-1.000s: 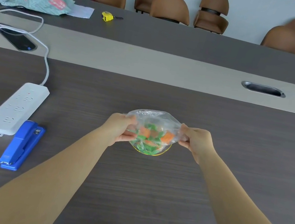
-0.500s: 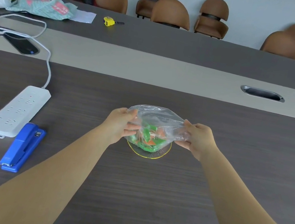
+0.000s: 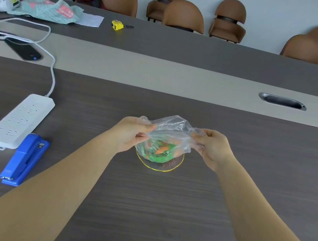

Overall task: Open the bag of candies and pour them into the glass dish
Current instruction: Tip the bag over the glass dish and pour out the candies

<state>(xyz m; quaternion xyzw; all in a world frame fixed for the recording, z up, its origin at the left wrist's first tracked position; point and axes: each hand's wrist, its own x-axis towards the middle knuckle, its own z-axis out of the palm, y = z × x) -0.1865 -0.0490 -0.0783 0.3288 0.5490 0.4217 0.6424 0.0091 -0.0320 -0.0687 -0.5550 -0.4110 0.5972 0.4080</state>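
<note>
A clear plastic bag (image 3: 173, 131) hangs between my hands over the middle of the dark table. My left hand (image 3: 132, 132) pinches its left edge and my right hand (image 3: 212, 148) pinches its right edge. Green and orange candies (image 3: 159, 152) sit at the bag's lower part, right over a glass dish with a yellow rim (image 3: 173, 166). The bag hides most of the dish, so I cannot tell whether the candies lie in the bag or in the dish.
A white power strip (image 3: 20, 120) and a blue stapler (image 3: 24, 159) lie to the left. A phone (image 3: 24, 49) and cable sit further back left. Packaging, a bottle and a yellow tape measure (image 3: 117, 25) are at the far side, with brown chairs behind. A metal slot (image 3: 282, 101) is at back right.
Both hands have lifted the bag's top edges upward. The candies have sunk lower toward the dish, and more of the dish rim shows below the bag.
</note>
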